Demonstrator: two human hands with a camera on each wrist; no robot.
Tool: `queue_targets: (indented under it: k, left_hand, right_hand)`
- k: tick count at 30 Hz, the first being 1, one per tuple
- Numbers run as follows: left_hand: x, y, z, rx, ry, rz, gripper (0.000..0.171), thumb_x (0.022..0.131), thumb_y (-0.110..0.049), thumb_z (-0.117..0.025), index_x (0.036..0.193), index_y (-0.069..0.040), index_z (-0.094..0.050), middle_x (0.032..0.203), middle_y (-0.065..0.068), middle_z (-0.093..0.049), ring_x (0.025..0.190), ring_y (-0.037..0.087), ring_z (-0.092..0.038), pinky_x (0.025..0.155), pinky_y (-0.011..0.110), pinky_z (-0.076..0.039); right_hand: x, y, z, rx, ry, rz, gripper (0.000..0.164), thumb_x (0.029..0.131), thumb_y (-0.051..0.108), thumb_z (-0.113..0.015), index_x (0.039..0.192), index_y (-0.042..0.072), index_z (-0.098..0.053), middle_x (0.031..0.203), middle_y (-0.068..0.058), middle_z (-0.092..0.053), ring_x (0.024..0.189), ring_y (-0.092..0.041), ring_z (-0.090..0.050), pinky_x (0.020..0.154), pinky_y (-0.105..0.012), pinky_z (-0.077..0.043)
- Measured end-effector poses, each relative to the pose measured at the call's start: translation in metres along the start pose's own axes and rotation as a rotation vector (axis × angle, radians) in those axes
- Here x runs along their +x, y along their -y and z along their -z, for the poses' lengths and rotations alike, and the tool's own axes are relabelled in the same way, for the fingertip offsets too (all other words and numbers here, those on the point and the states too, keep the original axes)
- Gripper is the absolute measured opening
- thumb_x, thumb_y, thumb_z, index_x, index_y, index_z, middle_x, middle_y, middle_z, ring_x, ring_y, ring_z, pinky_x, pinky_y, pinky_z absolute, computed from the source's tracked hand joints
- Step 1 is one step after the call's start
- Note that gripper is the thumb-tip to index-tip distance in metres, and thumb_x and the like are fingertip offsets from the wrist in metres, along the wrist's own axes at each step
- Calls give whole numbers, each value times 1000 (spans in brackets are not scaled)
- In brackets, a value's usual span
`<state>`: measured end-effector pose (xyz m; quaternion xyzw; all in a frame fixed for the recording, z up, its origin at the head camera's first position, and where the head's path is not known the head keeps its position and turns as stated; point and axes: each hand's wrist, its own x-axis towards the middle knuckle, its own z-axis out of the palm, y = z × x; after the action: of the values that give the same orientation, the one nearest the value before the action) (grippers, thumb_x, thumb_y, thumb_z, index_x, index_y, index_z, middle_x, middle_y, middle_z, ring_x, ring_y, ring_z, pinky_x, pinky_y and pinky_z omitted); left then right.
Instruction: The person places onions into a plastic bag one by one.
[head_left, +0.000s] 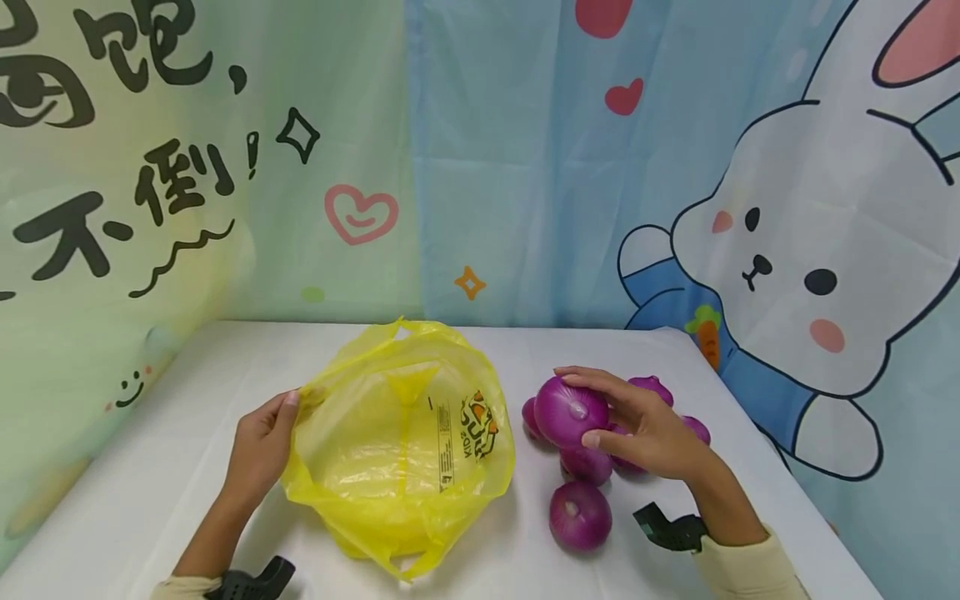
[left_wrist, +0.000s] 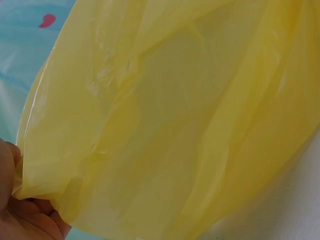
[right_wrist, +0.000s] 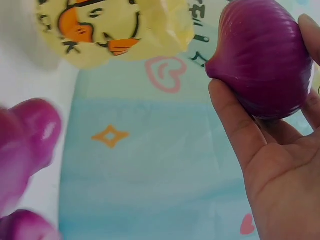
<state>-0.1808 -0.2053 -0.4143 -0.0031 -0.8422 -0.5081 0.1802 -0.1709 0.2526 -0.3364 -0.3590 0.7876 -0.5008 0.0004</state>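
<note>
A yellow plastic bag (head_left: 375, 450) stands with its mouth spread wide towards me, printed with a dark and orange logo. My left hand (head_left: 261, 442) pinches the bag's left rim; the left wrist view shows the thumb and fingers (left_wrist: 35, 217) at the film's edge. To the right of the bag, my right hand (head_left: 648, 421) grips a purple onion (head_left: 570, 412) above the other onions. In the right wrist view that onion (right_wrist: 265, 57) sits between thumb and fingers, off the table. What lies inside the bag's lower part cannot be made out.
Several more purple onions lie on the white table (head_left: 225, 367), partly behind the right hand. The nearest onion (head_left: 581, 516) rests in front of the group; another onion (head_left: 651, 387) shows beyond the hand. A printed cloth backdrop (head_left: 510, 167) rises behind the table.
</note>
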Motion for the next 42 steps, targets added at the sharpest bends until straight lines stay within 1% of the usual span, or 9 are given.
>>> queue_targets:
  k: [4, 7, 13, 20, 25, 28, 31, 37, 42]
  left_hand:
    - [-1, -1, -2, -6, 5, 1, 43, 105, -30, -44, 119, 4, -66, 107, 21, -66, 73, 11, -55, 65, 16, -43]
    - [-1, -1, -2, 4, -4, -6, 42, 105, -30, -44, 118, 4, -66, 108, 20, -66, 74, 11, -55, 66, 15, -42]
    - [-1, -1, -3, 23, -34, -5, 41, 105, -29, -45, 115, 4, -68, 102, 19, -67, 70, 8, -52, 66, 15, -41]
    - [-2, -2, -5, 8, -35, 19, 42, 105, -30, -45, 115, 3, -68, 104, 19, -66, 71, 8, -52, 66, 15, -41]
    - [-3, -2, -7, 7, -35, 25, 42, 105, -30, -45, 116, 3, -68, 109, 18, -67, 76, 7, -53, 70, 13, -40]
    - [-4, -2, -8, 0, -38, 22, 42, 105, -29, -45, 116, 3, -68, 109, 19, -67, 78, 8, -54, 71, 12, -40]
    - [-4, -2, -9, -5, -38, 23, 41, 105, -29, -45, 116, 4, -67, 110, 19, -66, 77, 8, -53, 70, 12, -40]
    - [-6, -3, -12, -2, -39, 27, 42, 105, -29, -45, 116, 5, -68, 111, 19, -67, 82, 6, -54, 72, 11, -40]
    - [-8, -5, -14, -9, -33, 30, 43, 105, -30, -44, 118, 4, -67, 112, 19, -67, 85, 6, -56, 74, 10, -40]
  right_hand:
    - [17, 7, 0, 1, 3, 13, 64, 85, 0, -73, 142, 12, -49, 148, -6, -41, 131, -19, -43, 86, -37, -52]
    - [29, 13, -3, 15, 15, 27, 66, 84, 0, -74, 143, 14, -49, 148, -3, -41, 131, -23, -43, 86, -38, -52]
    - [51, 17, -13, 80, 40, 81, 65, 86, -2, -71, 144, 12, -47, 149, -4, -39, 130, -27, -43, 85, -41, -52]
    - [75, 20, -26, 132, 98, 109, 62, 88, 4, -71, 144, 11, -47, 148, -5, -40, 130, -27, -44, 89, -42, -50]
    - [92, 24, -34, 88, 127, 73, 62, 88, 14, -73, 145, 18, -47, 145, -2, -44, 126, -25, -47, 89, -40, -50]
    - [104, 24, -39, 63, 138, 74, 61, 89, 13, -72, 145, 17, -47, 144, -1, -45, 125, -23, -48, 90, -39, -50]
    - [115, 23, -45, 87, 157, 99, 59, 90, 10, -70, 144, 14, -47, 143, -3, -45, 124, -23, -49, 90, -40, -50]
    - [126, 23, -55, 169, 130, 115, 57, 91, 13, -70, 144, 14, -48, 143, -2, -45, 120, -24, -53, 84, -41, -53]
    - [134, 26, -63, 216, 136, 140, 56, 91, 12, -70, 142, 9, -49, 141, -6, -47, 117, -27, -55, 84, -42, -53]
